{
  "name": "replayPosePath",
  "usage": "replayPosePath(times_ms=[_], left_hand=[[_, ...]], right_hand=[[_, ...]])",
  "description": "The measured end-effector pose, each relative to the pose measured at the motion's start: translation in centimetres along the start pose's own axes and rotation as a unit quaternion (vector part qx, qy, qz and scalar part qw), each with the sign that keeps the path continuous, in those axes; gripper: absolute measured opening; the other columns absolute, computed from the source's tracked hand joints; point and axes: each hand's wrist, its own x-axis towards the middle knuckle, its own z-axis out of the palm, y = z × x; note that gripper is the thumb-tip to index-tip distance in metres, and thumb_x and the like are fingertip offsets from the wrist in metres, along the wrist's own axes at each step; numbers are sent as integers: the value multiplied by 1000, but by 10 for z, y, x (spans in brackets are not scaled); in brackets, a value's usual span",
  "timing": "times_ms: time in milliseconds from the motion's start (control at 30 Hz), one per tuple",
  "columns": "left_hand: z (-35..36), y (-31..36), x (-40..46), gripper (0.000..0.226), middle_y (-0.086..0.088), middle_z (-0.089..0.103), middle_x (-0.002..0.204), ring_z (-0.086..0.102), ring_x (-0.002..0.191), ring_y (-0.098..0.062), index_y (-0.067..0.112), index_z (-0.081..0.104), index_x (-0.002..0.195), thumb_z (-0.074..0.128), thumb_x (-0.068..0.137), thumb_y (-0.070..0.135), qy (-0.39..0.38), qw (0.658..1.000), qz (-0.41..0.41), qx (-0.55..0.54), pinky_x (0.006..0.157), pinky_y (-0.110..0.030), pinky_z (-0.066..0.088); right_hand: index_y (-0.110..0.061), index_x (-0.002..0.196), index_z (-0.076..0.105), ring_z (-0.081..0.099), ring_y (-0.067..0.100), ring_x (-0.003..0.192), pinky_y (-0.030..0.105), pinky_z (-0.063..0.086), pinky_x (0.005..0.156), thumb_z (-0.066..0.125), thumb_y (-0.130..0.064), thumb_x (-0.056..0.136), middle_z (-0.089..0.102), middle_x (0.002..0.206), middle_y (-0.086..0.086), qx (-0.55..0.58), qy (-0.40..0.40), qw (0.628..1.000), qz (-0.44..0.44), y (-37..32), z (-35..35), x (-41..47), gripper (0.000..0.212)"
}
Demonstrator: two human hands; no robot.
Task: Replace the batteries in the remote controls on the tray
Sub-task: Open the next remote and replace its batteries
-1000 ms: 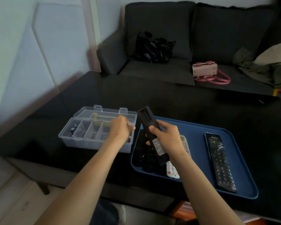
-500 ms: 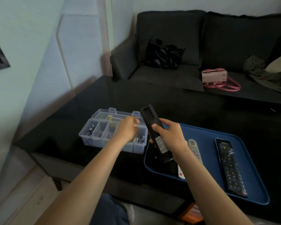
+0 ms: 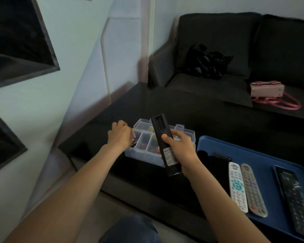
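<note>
With the open-backed black remote (image 3: 163, 146) gripped in the right hand (image 3: 181, 148) above the compartment box (image 3: 144, 153), a battery should be pinched cleanly by the left hand (image 3: 120, 137), whose curled fingers' contents cannot be told.

No text can be read: the label (image 3: 169, 154) on the back of the black remote (image 3: 164, 144) and the buttons of the tray's remotes are too blurred.

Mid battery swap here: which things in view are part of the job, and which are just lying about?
In the job: black remote held in right hand; left hand at clear organizer box; blue tray; white remote; grey remote; dark remote.
Lying about: pink handbag; black bag; sofa.
</note>
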Motion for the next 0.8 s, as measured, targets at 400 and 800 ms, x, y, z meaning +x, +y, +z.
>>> replayPosePath(times_ms=[400,800], left_hand=[[17,2,17,33,-14,47,128,41,120,-29,6,52,122,54,90,14,-34,990,65,121,99,-39,36],[28,-12,22,25,-11,56,117,53,104,-24,11,65,111,52,94,23,105,984,84,-121,85,-33,44]], right_hand=[[-19,122,52,73,23,75,41,58,73,57,-18,94,72,93,10,-39,-7,999,-17,12,23,17,28],[-17,124,52,73,24,76,38,59,71,56,-18,95,71,95,11,-46,-14,999,-19,8,22,17,30]])
